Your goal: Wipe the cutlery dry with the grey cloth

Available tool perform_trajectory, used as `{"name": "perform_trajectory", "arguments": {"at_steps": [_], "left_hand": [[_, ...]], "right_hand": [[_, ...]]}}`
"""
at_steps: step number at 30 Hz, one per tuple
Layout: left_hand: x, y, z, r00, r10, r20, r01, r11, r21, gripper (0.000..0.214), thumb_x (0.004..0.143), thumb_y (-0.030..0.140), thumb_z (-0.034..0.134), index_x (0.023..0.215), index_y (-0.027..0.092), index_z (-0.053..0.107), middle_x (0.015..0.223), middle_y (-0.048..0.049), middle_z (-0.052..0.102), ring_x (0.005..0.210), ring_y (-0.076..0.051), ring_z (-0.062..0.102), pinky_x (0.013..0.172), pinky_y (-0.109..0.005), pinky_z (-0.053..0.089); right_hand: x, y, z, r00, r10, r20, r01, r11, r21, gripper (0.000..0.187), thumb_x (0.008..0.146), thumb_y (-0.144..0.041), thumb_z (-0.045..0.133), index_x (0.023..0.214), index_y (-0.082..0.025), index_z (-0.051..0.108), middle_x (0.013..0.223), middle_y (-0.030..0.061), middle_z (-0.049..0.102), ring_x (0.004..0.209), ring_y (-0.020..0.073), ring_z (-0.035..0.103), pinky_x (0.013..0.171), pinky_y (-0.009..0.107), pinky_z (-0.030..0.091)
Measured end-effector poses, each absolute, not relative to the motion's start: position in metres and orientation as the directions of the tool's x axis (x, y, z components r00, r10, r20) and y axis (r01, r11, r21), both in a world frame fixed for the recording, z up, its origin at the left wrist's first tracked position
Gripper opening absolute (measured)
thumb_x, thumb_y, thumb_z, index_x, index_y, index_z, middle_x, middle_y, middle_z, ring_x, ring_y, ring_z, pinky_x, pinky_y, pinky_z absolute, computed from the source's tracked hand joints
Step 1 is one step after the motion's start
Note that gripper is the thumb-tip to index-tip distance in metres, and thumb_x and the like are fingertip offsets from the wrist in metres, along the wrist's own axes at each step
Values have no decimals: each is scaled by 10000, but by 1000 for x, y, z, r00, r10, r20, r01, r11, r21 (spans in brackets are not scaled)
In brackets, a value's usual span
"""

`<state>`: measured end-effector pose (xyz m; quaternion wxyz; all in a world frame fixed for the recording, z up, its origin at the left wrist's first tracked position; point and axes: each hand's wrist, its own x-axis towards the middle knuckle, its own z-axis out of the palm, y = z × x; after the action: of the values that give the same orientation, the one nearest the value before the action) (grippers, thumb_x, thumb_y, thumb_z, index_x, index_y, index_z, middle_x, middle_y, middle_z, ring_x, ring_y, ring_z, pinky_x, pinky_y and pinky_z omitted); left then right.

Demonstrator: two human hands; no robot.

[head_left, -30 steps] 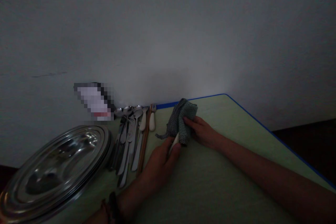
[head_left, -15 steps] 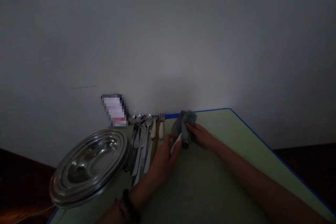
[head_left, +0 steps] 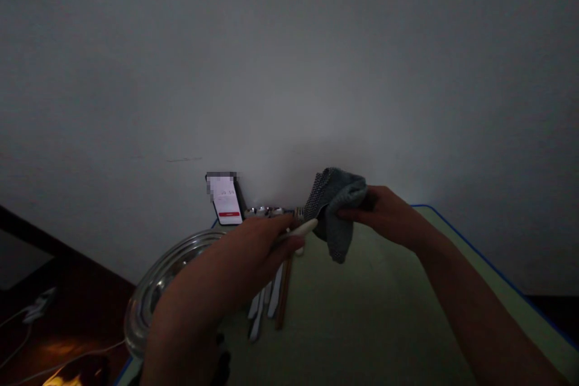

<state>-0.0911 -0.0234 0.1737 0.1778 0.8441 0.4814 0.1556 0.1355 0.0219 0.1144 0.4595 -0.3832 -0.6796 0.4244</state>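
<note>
My left hand (head_left: 265,235) is closed around a piece of cutlery with a white handle (head_left: 304,228). The handle's end points right, and the rest is hidden by my fingers, so its kind does not show. In my right hand (head_left: 384,211) is a bunched grey cloth (head_left: 337,193), pinched between thumb and fingers just right of the handle. Below and behind my left hand lies a row of cutlery, with spoon heads (head_left: 262,211), metal handles (head_left: 256,319) and wooden chopsticks (head_left: 284,295) showing. A fork (head_left: 299,213) lies at the row's right end, partly covered.
Stacked steel plates (head_left: 140,307) stand on the left of the green table (head_left: 362,319), partly behind my left forearm. A phone (head_left: 226,202) with a lit screen leans against the wall (head_left: 289,60). A white cable (head_left: 90,353) runs along the floor at lower left.
The cloth has been raised and opened out somewhat in my right hand. My left hand has turned, so the white handle now points right toward the cloth. The view has shifted left.
</note>
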Motion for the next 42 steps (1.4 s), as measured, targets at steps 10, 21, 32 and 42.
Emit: {"name": "perform_trajectory", "arguments": {"at_steps": [10,21,32,42], "left_hand": [[-75,-39,186,497,788,363,771,-593,233,299,823,441,444,770,226,645,525,22,584,445,-117,503,457,-213,324],[-76,-38,188,472,788,395,772,-586,246,348,792,482,462,692,202,643,448,53,493,397,-82,429,450,-193,307],[-83,-31,183,549,783,293,703,-622,346,359,791,495,465,734,201,662,453,56,454,400,-77,393,407,-170,267],[-82,-26,180,511,776,369,742,-615,268,349,782,473,477,722,192,675,439,52,469,399,-76,397,438,-178,278]], "right_hand": [[133,-8,140,-267,876,402,330,475,-816,176,703,-332,625,829,-216,665,768,5,671,701,167,601,620,287,477],[130,-19,148,-284,807,518,385,591,-709,166,763,-312,563,835,-200,663,748,-3,661,665,141,574,574,252,459],[142,-28,152,-437,782,444,407,612,-678,120,736,-220,567,771,-240,679,730,-31,666,652,135,580,577,241,452],[142,-13,141,-350,807,476,332,582,-742,133,692,-215,613,809,-216,677,772,-11,680,692,156,602,638,284,476]]}}
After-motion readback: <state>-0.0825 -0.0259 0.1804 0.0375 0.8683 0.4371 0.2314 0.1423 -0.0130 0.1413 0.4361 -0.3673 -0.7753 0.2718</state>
